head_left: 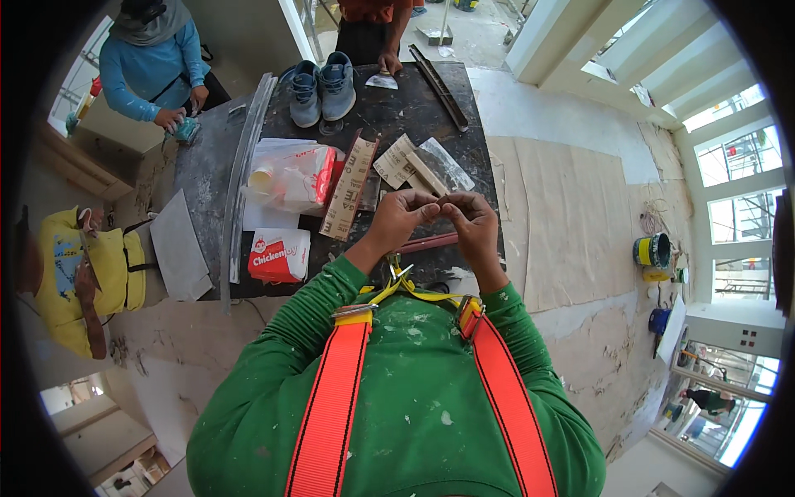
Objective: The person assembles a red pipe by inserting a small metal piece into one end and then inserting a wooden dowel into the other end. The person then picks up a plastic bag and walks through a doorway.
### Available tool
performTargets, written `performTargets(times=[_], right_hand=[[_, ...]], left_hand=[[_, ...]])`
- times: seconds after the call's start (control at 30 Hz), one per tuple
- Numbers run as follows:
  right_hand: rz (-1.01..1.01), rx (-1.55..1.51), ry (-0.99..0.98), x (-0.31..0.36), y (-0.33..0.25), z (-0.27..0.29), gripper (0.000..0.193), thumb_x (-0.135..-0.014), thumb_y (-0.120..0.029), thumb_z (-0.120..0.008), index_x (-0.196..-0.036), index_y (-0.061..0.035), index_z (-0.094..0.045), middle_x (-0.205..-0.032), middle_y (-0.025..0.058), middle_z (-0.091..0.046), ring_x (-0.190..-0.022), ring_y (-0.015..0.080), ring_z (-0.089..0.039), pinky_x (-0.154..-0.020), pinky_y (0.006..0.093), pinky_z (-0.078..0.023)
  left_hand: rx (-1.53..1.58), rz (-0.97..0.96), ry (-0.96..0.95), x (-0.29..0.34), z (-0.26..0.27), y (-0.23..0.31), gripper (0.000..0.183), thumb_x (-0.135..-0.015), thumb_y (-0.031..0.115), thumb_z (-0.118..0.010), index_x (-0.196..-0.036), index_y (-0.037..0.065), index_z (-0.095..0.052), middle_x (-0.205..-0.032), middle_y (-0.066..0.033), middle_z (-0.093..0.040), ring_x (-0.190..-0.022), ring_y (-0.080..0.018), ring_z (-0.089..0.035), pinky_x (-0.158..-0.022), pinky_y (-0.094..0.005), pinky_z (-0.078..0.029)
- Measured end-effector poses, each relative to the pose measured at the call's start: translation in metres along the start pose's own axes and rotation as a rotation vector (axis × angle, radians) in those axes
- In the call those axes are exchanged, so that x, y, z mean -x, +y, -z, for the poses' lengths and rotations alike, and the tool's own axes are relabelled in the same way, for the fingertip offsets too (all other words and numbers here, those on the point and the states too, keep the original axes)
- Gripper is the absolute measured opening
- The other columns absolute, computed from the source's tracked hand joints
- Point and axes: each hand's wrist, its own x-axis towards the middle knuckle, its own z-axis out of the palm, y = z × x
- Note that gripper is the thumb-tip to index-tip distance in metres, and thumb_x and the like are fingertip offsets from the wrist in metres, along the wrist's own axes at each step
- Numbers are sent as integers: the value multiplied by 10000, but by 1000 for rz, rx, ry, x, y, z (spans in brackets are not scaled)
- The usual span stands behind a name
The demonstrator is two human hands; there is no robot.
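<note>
My left hand (399,217) and my right hand (474,224) meet above the near side of the dark table (389,108). Thumbs and fingers of both are pinched together, fingertips touching or almost so. Whatever sits between them is too small to make out. Beneath the hands lies a reddish-brown bar (426,243), partly covered by them. Left of my left hand rests a long strip of sandpaper (351,189), printed tan backing up. Beyond the hands are a folded piece of sandpaper (399,161) and a greyish flat sheet (447,164).
Left on the table are a red-and-white food box (280,255), a bagged box (310,176) and a long metal strip (248,174). Grey shoes (335,87) and a dark metal channel (439,89) lie farther off. A co-worker's hand (389,63) holds a putty knife (382,80); two other people stand left.
</note>
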Motion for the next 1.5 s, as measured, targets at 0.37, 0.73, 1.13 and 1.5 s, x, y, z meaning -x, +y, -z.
performTargets(times=[0.37, 0.73, 1.13, 1.5], right_hand=[[-81, 314, 252, 52, -32, -59, 160, -970, -109, -747, -1065, 18, -731, -982, 79, -767, -917, 144, -727, -828, 290, -568], [213, 534, 325, 56, -34, -64, 122, -915, 13, -736, -1037, 11, -727, -941, 118, -767, -854, 205, -759, -776, 317, -592], [681, 873, -92, 40, -45, -74, 276, -824, 73, -730, -1086, -13, -740, -1060, 131, -725, -910, 329, -739, -799, 399, -611], [628, 728, 9, 31, -47, -70, 224, -825, 13, -822, -1040, -2, -763, -1054, 147, -763, -914, 279, -771, -784, 343, -614]], left_hand=[[208, 156, -110, 43, 8, 16, 194, -980, 141, -769, -1053, -25, -701, -981, -77, -739, -856, -104, -695, -792, -262, -597], [139, 140, -134, 46, 15, 24, 145, -988, 94, -736, -1012, -29, -661, -932, -76, -717, -801, -113, -700, -748, -281, -627], [394, 170, 107, 56, 22, 23, 117, -982, 128, -734, -981, 25, -680, -843, -36, -682, -663, -69, -607, -600, -212, -494], [458, 204, -62, 61, 41, 46, 203, -950, 126, -775, -1120, 22, -738, -955, -49, -760, -744, -99, -660, -686, -239, -521]])
